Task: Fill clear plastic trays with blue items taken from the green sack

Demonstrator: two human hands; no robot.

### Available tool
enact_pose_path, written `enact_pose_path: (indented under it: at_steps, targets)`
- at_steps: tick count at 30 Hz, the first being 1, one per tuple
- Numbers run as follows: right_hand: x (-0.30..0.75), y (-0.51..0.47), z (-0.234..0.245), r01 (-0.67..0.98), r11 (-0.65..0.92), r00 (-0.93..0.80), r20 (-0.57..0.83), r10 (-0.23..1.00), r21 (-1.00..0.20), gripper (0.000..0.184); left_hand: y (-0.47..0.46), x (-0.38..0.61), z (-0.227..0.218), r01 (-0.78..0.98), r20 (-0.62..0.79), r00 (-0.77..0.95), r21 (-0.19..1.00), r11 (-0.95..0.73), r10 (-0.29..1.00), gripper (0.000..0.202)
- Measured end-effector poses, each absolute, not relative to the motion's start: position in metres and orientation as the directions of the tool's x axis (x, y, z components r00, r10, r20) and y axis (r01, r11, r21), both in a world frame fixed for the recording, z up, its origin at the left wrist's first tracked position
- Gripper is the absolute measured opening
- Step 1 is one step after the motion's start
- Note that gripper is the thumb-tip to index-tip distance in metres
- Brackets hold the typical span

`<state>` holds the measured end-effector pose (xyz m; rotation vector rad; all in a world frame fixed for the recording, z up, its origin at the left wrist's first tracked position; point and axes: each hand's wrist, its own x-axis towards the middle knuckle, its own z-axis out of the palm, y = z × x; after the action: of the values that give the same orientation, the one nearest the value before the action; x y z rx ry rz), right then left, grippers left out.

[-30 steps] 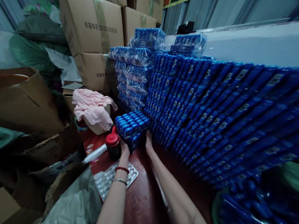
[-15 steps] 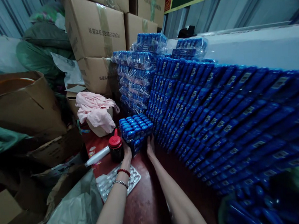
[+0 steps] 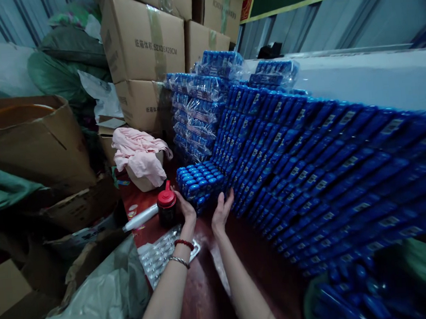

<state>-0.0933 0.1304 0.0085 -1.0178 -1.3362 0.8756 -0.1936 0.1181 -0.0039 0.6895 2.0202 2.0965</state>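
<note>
A small stack of blue shrink-wrapped packs (image 3: 200, 180), with rounded tops in rows, stands on the dark red table (image 3: 204, 296). My left hand (image 3: 186, 209) is at the stack's near left corner, fingers stretched out and close to it; whether they touch is unclear. My right hand (image 3: 222, 212) is open just in front of the stack's right corner, fingers spread and palm turned inward, holding nothing. Beside my left hand stands a dark jar with a red lid (image 3: 166, 199). Under my left wrist lies a clear moulded plastic tray (image 3: 157, 253).
A long wall of stacked blue packs (image 3: 308, 172) fills the right side. Behind are clear-wrapped bundles (image 3: 196, 102) and cardboard cartons (image 3: 146, 42). A pink cloth (image 3: 139, 152) drapes over a tub; a white tube-like item (image 3: 140, 218) lies by the jar. Open boxes (image 3: 33, 143) crowd the left.
My hands have drawn back from the blue stack's sides; the right hand has come away toward me and its fingers have spread. The view has shifted slightly. The stack stays on the table.
</note>
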Motion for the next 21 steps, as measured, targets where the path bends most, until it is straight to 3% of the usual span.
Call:
enact_pose_path:
  at_steps: [3,6,16,21]
  targets:
    - [-0.094,0.148,0.041,0.119,0.453,-0.026,0.453,0.891,-0.884,0.065,0.119,-0.184,0.009,0.206,0.242,-0.905,0.969,-0.137,0.348,0.058]
    - [-0.096,0.171,0.056,0.120,0.445,-0.120,0.432,0.894,-0.888,0.059,0.117,-0.173,0.014,0.234,0.272,-0.891,0.961,-0.147,0.362,0.058]
    - [-0.088,0.190,0.051,0.083,0.411,-0.187,0.391,0.901,-0.908,0.054,0.108,-0.152,0.021,0.296,0.304,-0.851,0.951,-0.087,0.428,0.057]
    - [-0.079,0.148,0.082,0.157,0.483,-0.013,0.488,0.873,-0.861,0.053,0.079,-0.140,0.020,0.335,0.322,-0.810,0.940,-0.065,0.490,0.055]
